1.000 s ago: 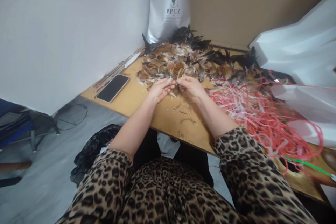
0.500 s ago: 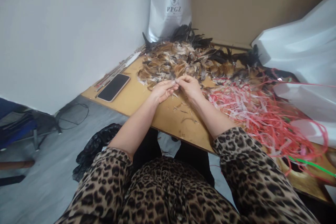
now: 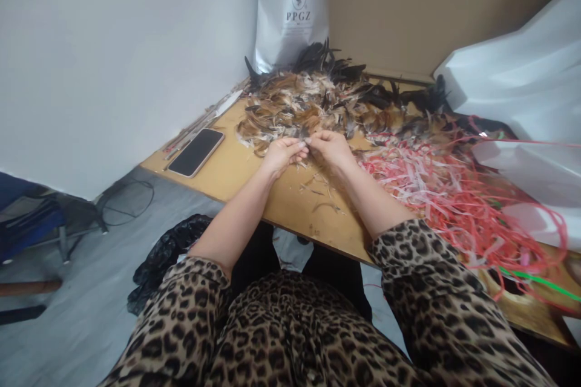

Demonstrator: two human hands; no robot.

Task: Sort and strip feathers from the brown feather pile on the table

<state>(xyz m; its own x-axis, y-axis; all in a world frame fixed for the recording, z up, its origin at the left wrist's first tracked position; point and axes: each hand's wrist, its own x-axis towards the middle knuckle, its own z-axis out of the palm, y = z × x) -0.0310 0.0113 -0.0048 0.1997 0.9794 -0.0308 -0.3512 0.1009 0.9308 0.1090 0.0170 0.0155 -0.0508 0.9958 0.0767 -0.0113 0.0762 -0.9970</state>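
Note:
My left hand (image 3: 282, 156) and my right hand (image 3: 333, 148) meet over the wooden table, thumbs and fingertips pinched together. Between them a small dark feather (image 3: 305, 132) seems to stick up, though its lower end is hidden by the fingers. Just beyond the hands spreads a heap of brown, white and black feathers (image 3: 295, 100). Beside my right forearm lies a tangle of red and pale pink plastic strips (image 3: 436, 187). Loose feather scraps (image 3: 329, 205) are scattered on the wood below my right hand.
A phone (image 3: 196, 152) lies at the table's (image 3: 295, 211) left edge. Behind the feathers stands a silver bag (image 3: 293, 36); a white bag (image 3: 512, 78) is at the right. A black plastic bag (image 3: 158, 260) sits on the floor, and a blue chair (image 3: 31, 227) is far left.
Both hands have shifted very slightly right, still pinched together, with the dark feather tip between them. The feather heap, strips and phone look the same.

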